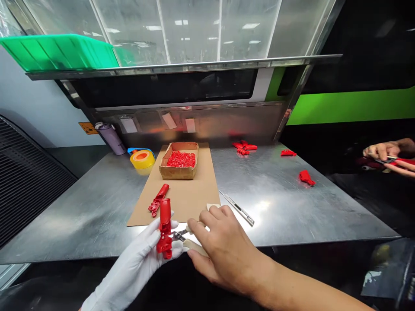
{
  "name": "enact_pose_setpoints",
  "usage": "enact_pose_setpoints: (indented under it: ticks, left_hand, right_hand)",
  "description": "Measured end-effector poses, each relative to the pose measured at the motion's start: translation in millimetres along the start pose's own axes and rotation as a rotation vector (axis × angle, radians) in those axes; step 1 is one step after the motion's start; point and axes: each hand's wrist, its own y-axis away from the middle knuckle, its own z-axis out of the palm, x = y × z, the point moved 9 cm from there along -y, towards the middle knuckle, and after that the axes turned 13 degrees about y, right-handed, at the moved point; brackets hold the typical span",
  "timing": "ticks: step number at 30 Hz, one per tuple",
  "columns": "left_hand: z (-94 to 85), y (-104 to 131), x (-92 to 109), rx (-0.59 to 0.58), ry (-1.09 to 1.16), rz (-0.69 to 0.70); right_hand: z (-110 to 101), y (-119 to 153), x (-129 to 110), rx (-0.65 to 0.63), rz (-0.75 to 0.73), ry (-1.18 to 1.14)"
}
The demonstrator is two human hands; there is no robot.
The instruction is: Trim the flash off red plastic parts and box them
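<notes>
My left hand [144,248], in a white glove, is closed around a red plastic part [165,229] with a tube-like upper end, held upright in front of the table edge. My bare right hand [220,242] grips pale-handled nippers [194,247]. Their metal jaws meet the right side of the red part, low down; whether they bite into it I cannot tell. A second, similar red part [158,199] lies on the cardboard sheet [191,194] just beyond my left hand. Behind it stands a cardboard box [177,172] filled with small red plastic pieces.
A slim metal utility knife [237,208] lies right of the cardboard. Several red parts [244,147] rest at the back right, another [306,177] nearer the right edge. Yellow tape [142,160] and a purple bottle [112,138] stand left. A co-worker's hands [385,151] work at far right.
</notes>
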Motion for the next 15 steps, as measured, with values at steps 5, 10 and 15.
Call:
enact_pose_setpoints:
  ticks: [5,10,15]
  left_hand:
    - [1.2,11.1,-6.4,-0.039,-0.066,-0.003]
    - [-8.9,13.1,-10.9,-0.029,-0.109,-0.012]
    - [-14.9,13.3,-9.7,-0.008,-0.136,-0.022]
  right_hand:
    - [1.2,-4.3,-20.6,-0.079,-0.071,0.104]
    - [-0.6,-5.8,-27.9,-0.092,-0.114,0.163]
    - [2.4,-6.0,-25.0,-0.113,-0.116,0.141]
